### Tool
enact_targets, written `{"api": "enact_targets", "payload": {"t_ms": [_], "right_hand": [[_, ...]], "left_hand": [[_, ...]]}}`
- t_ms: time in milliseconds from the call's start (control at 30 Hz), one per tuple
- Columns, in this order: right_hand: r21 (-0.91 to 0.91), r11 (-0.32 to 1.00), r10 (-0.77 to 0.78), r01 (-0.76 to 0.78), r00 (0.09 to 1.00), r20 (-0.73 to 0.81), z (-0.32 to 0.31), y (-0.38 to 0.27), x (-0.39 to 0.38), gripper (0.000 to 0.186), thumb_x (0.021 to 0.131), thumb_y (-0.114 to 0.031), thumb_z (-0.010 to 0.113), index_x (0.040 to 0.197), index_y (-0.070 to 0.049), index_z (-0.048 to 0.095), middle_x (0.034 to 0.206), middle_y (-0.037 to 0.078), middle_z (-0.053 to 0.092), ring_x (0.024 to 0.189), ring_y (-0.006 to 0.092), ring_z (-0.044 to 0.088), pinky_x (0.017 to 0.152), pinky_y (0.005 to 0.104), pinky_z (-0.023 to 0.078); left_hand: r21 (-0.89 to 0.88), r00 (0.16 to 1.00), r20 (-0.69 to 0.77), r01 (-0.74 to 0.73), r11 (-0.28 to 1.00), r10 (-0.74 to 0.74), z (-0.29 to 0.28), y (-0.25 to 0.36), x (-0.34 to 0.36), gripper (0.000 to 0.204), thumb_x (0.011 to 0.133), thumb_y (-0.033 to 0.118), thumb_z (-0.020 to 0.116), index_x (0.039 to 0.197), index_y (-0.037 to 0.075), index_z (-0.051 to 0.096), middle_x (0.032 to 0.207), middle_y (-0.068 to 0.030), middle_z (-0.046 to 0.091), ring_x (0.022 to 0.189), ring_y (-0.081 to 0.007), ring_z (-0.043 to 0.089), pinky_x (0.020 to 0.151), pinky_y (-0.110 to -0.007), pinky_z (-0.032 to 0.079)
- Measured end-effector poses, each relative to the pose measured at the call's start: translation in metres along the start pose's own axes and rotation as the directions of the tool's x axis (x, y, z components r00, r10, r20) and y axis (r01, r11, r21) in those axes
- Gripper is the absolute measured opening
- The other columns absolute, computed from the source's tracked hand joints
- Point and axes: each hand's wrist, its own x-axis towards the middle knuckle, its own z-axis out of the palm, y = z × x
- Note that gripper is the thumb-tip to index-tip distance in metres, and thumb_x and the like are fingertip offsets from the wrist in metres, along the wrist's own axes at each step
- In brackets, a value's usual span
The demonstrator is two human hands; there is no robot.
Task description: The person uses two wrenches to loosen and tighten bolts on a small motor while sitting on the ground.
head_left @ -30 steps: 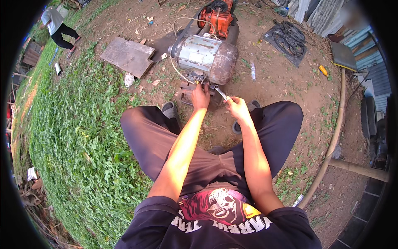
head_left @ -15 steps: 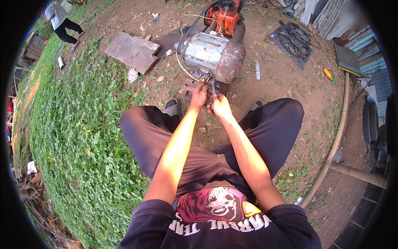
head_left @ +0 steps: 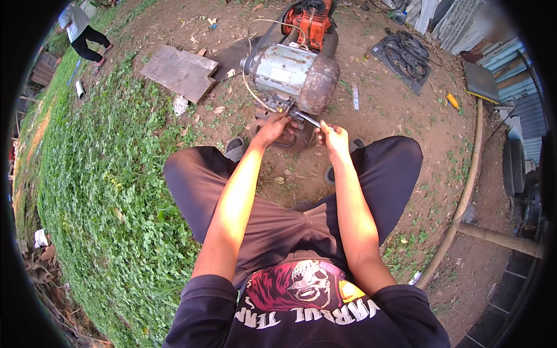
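Note:
A rusty grey electric motor (head_left: 277, 73) sits on a machine with an orange compressor pump (head_left: 313, 26) behind it; a black belt and a thin pale hose (head_left: 255, 93) run along its left. My left hand (head_left: 275, 129) has its fingers curled at the metal fitting (head_left: 284, 109) below the motor; what they grip, if anything, is hidden. My right hand (head_left: 333, 138) is closed on the handle of a steel wrench (head_left: 308, 118), which slants up and left with its head at that fitting, beside my left fingers.
Worn boards (head_left: 174, 69) lie left of the motor, black tubing on a dark sheet (head_left: 401, 61) and a yellow tool (head_left: 452, 100) right. A pole (head_left: 467, 191) runs along the right, near corrugated sheets (head_left: 516, 87). Another person (head_left: 87, 40) stands upper left. My sandaled feet (head_left: 235, 148) flank the machine.
My right hand and wrench first swung left to upright at the fitting, then back right, now slanted with the head still there. My left hand stays at the fitting, shifted slightly left with the view.

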Motion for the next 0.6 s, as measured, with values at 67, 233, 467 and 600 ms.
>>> {"api": "enact_targets", "payload": {"t_ms": [67, 233, 467, 600], "right_hand": [[0.087, 0.995, -0.05, 0.051, 0.999, -0.021, 0.005, 0.003, -0.008, 0.022, 0.092, -0.022, 0.061, 0.09, 0.0, 0.059, 0.066, 0.004, 0.06, 0.05, 0.0084, 0.051, 0.044, 0.0226, 0.039], [0.114, 0.983, -0.14, 0.145, 0.989, -0.058, 0.017, 0.017, -0.022, 0.024, 0.093, -0.026, 0.059, 0.088, -0.003, 0.057, 0.066, 0.002, 0.059, 0.05, 0.0087, 0.053, 0.046, 0.0228, 0.041], [0.212, 0.976, -0.028, 0.046, 0.996, -0.089, 0.018, 0.022, -0.018, 0.024, 0.094, -0.022, 0.058, 0.091, 0.002, 0.058, 0.078, 0.012, 0.065, 0.058, 0.0161, 0.062, 0.051, 0.0264, 0.048], [0.296, 0.945, 0.117, -0.141, 0.988, 0.098, 0.026, 0.019, -0.031, 0.027, 0.095, -0.019, 0.053, 0.099, 0.008, 0.056, 0.09, 0.02, 0.067, 0.073, 0.0243, 0.068, 0.059, 0.0308, 0.055]], "left_hand": [[-0.012, 0.998, -0.009, 0.056, 0.998, -0.056, -0.001, 0.001, 0.004, 0.033, 0.095, 0.018, 0.042, 0.118, -0.002, 0.054, 0.097, -0.0081, 0.068, 0.079, -0.0159, 0.063, 0.07, -0.029, 0.051], [-0.201, 0.995, -0.076, 0.043, 0.979, -0.059, 0.001, 0.003, 0.003, 0.028, 0.094, 0.021, 0.044, 0.101, 0.001, 0.062, 0.093, -0.0065, 0.068, 0.075, -0.0149, 0.062, 0.066, -0.03, 0.049], [-0.053, 0.989, -0.13, -0.076, 0.996, 0.069, 0.005, -0.007, 0.003, 0.025, 0.093, 0.018, 0.048, 0.098, -0.001, 0.064, 0.092, -0.006, 0.067, 0.076, -0.0143, 0.062, 0.067, -0.028, 0.05], [0.012, 0.985, -0.131, -0.11, 0.994, 0.11, 0.002, -0.017, 0.009, 0.025, 0.092, 0.017, 0.049, 0.092, -0.001, 0.066, 0.084, -0.0059, 0.067, 0.071, -0.0131, 0.06, 0.065, -0.028, 0.048]]}}
